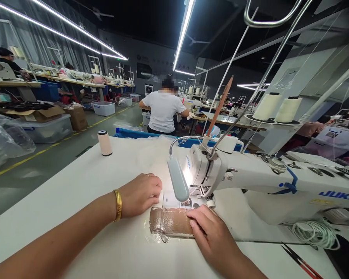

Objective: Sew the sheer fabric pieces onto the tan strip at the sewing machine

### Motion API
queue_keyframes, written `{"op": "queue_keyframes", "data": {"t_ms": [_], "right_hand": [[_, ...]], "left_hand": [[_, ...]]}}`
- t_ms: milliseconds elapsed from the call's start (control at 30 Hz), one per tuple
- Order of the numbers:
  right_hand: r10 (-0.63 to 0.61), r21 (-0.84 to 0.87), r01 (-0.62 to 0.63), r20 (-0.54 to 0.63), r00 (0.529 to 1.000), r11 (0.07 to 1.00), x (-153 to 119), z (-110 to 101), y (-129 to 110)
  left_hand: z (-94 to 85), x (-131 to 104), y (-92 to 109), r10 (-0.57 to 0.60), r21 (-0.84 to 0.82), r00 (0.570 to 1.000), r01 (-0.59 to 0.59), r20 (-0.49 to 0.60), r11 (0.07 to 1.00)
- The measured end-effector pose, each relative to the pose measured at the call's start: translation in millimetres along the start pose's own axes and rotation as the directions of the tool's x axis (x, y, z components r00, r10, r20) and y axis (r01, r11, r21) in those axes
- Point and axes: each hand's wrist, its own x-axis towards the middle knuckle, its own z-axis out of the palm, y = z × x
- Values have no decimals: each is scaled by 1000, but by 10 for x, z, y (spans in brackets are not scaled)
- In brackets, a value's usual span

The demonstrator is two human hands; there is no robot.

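Item: brown panel (174, 221), glossy, clear film over its face. Located on the machine bed, just in front of the presser-foot area; the needle's point of entry cannot be made out.

Right hand (211, 232): fingertips rested on the panel's right end, index finger and thumb set close together. Whether the edge is pinched or only pressed cannot be told.

Left hand (141, 193): fingers curled narrow, set down beside the panel's upper left corner, left of the foot. Whether any material is held beneath cannot be told.

Handling, as judged: the panel is best kept flat and square, guided by light, even pressure and not pulled. Fingertips should be kept clear of the needle.

Sewing machine (250, 178): white. Lamp (178, 182): grey, low over the foot; the work appears well lit.

Thread spool (105, 143): upright, far left on the tabletop (84, 176).

Tweezers (304, 265): near right corner, within likely reach.
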Motion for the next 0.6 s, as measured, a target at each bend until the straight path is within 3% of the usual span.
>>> {"op": "queue_keyframes", "data": {"t_ms": [100,167,233,367,600], "right_hand": [[-36,58,34,24,999,998,58,-58,-159],[51,140,-61,79,996,988,140,-106,-295],[206,208,-238,162,965,949,242,-127,-407],[425,262,-476,230,876,839,421,-20,-482],[562,399,-591,200,802,701,526,213,-411]], "left_hand": [[-81,9,194,1,-113,999,3,41,994],[-103,15,268,-52,-209,997,63,59,976],[-80,28,289,-117,-313,991,131,62,941],[67,65,260,-230,-505,973,214,32,836],[327,116,239,-361,-698,930,302,66,650]]}}
